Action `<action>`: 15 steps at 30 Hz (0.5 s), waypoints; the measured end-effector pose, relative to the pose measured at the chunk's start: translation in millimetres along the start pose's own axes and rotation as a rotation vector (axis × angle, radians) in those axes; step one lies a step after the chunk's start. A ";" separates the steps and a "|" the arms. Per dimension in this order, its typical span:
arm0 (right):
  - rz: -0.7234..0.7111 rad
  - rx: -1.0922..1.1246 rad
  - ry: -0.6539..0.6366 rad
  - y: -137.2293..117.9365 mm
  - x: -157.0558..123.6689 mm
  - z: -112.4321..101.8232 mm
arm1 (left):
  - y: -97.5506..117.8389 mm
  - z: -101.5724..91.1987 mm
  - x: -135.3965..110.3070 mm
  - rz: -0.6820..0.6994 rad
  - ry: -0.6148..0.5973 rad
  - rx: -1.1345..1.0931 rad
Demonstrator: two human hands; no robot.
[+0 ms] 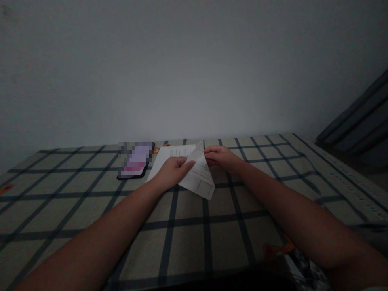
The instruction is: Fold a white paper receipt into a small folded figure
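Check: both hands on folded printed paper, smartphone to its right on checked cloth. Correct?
Side is wrong: the head view shows the smartphone left of the folded printed paper on the checked cloth. Left hand and right hand are both on the paper.

Left hand (173, 171): bare, rounded thumb (188, 166)
Right hand (223, 157): bare, slender fingers (214, 150)
Forearms (110, 226): bare, smooth — tapering toward slim wrists (157, 186)

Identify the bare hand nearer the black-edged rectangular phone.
The left hand, holding the folded white printed paper on the side toward the phone; the right hand is opposite.
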State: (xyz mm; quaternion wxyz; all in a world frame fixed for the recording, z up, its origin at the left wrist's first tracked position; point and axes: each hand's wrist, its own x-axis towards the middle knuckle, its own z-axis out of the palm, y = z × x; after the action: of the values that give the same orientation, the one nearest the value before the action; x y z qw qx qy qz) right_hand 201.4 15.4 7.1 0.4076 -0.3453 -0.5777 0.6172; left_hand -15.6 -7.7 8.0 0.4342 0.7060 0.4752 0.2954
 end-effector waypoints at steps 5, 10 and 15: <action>-0.029 -0.032 0.010 1.9 0.7 0.3 | 0.1 -0.6 0.2 0.008 -0.014 0.009; 0.018 -0.008 0.014 2.3 1.1 -1.1 | 0.0 -0.9 0.8 -0.015 0.008 -0.023; 0.002 -0.033 -0.021 2.1 0.3 -2.4 | 2.5 -1.2 -0.1 -0.028 0.037 -0.012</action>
State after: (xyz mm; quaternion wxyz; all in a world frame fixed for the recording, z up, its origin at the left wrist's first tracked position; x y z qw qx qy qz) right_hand 203.2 16.7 4.8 0.3950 -0.3465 -0.5917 0.6114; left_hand -15.6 -7.9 10.7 0.4335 0.6913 0.4911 0.3051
